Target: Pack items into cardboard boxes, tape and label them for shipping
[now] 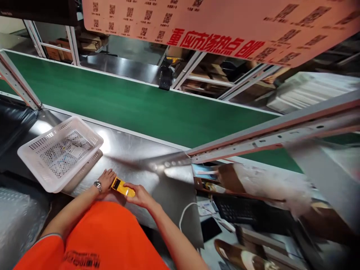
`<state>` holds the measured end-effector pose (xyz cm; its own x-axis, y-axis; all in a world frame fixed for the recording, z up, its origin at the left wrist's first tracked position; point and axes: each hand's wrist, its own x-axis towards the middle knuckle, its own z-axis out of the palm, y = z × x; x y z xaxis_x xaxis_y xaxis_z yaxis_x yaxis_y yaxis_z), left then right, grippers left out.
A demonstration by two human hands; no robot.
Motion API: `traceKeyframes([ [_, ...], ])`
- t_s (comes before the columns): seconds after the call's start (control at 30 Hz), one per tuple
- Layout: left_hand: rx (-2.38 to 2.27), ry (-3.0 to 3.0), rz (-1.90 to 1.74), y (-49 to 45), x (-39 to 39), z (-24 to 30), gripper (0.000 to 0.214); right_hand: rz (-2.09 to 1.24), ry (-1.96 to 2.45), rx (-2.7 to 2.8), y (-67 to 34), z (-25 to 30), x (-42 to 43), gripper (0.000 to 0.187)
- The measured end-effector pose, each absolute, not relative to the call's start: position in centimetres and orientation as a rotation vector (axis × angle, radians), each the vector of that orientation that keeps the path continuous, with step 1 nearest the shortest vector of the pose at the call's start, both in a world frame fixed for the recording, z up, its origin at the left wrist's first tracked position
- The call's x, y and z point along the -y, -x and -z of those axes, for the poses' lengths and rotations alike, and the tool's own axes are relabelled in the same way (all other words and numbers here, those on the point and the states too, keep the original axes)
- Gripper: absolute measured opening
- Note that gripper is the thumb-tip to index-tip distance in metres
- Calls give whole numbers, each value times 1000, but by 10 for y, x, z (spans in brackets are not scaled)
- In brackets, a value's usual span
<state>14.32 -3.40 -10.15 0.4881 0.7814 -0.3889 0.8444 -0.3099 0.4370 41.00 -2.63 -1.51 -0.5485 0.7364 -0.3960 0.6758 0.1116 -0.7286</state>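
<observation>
Shiny Metal, Smooth Plastic

The bench is glossy metal; beyond its far edge, the belt looks smooth and matt. The basket is perforated plastic, the handheld device glossy plastic, the shirt matt cloth.

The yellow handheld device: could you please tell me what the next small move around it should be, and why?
Probably ease the left hand slightly clear of the yellow handheld device: the right hand grips one end, while the left lies very close to the dark end; whether it touches is hard to tell.
</observation>
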Motion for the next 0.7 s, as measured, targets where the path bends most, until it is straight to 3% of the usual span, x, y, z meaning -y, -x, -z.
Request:
traceKeyframes([
  [0.1,-1316,-2137,44,-141,29,108,79,-1431,1486,2406,-424,-2,26,61],
  [0.33,-1285,-2124,-72,-141,24,121,92,-1360,1593,2647,-459,-23,21,53],
  [0.57,-1352,-1965,-455,-131,22,124,82,-1639,1887,2158,-434,7,3,53],
  [0.7,-1455,-1893,-614,-123,22,117,79,-1364,1992,2143,-458,5,2,56],
])
